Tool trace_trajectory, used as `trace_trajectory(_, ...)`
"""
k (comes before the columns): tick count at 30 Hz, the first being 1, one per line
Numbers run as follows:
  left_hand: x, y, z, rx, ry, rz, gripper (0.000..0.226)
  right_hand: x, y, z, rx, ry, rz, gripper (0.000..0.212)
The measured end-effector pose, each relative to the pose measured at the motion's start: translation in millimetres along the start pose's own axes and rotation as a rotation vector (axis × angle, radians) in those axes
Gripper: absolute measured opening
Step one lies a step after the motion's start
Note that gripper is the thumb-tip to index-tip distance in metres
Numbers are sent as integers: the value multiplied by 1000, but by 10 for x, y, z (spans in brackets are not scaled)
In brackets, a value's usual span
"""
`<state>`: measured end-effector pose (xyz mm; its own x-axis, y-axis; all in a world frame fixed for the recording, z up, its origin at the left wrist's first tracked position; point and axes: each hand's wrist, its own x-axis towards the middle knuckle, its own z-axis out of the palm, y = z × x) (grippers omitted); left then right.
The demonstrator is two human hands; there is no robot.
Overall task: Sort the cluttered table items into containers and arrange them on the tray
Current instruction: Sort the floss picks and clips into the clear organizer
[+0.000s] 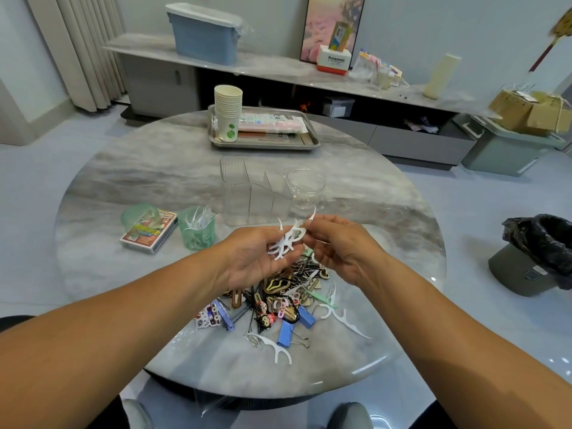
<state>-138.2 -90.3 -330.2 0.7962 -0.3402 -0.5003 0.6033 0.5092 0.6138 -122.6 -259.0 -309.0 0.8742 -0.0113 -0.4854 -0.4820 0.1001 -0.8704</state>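
Green cup (197,229) on the bench (154,181) holds white floss picks; clear organizer (253,193) and jar (305,188) behind your hands look empty, and the tray (309,140) carries a cup stack (228,113). Your left hand (253,258), palm up and fingers curled, cradles a floss-pick bunch (286,243). Your right hand (337,243) pinches one pick above the clutter pile (278,301).

Round marble bench (139,174)

Carried on it: tray (309,142), clear organiser (253,193), jar (305,188), green cup (196,229), card box (148,235), clutter pile (278,305).
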Motion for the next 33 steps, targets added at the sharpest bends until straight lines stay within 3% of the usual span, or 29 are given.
trace_trajectory(5, 15, 31, -9, 2, 35, 36, 25, 10, -43, -24, 60, -48, -5, 18)
trace_trajectory(10, 25, 27, -34, 66, 45, 30, 26, -9, -82, -41, 51, -197, -65, 8)
trace_trajectory(18, 16, 111, -45, 74, 32, 42, 31, 14, -155, -155, -251, -352, -238, 9)
trace_trajectory(24, 5, 80, -36, 228, -24, 13, 39, 13, -167, -199, -620, -428, -410, 14)
trace_trajectory(28, 4, 23, -16, 247, -65, 4, 29, 12, -116, -165, -716, -364, -479, 17)
trace_trajectory(33, 24, 52, -32, 178, -35, 56, 26, 8, -80, -122, -870, -99, -705, 26)
